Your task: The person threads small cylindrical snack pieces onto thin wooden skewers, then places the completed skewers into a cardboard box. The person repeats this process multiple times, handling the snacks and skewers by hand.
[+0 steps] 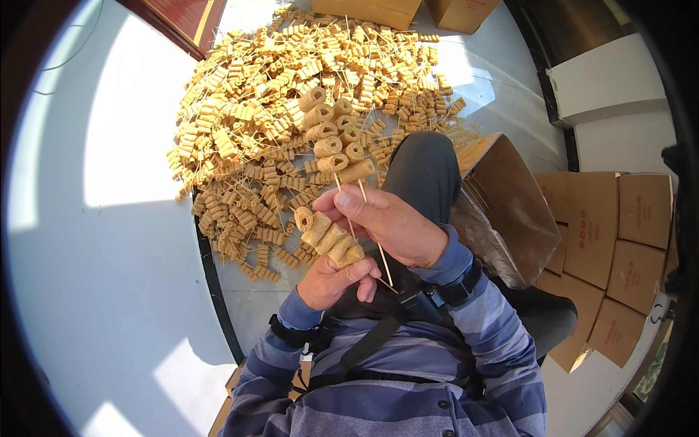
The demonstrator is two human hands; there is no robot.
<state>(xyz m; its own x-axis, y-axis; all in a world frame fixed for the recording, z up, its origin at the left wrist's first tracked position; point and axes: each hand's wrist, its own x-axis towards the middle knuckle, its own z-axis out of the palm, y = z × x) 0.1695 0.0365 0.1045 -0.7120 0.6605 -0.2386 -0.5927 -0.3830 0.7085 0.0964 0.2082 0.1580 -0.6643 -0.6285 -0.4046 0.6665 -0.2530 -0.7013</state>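
Note:
My right hand [389, 222] grips the sticks of two skewers threaded with hollow golden-brown rolls [331, 146]; the rolls stand beyond my fingers and the bare stick ends point back toward me. Lower and to the left, my left hand [335, 280] pinches another skewer of rolls [329, 237] near its bottom roll, tilted up to the left. Its thin stick end pokes out past my fingers on the right. Both hands are close together above my lap, in front of the big pile of similar skewers [247, 109] on the floor.
An opened carton with a shiny liner [510, 211] leans beside my right knee. Stacked brown cartons [590, 240] line the right side, and more cartons [371, 11] stand behind the pile. A dark strip [215, 284] edges the floor at left, along a pale, sunlit surface [138, 131].

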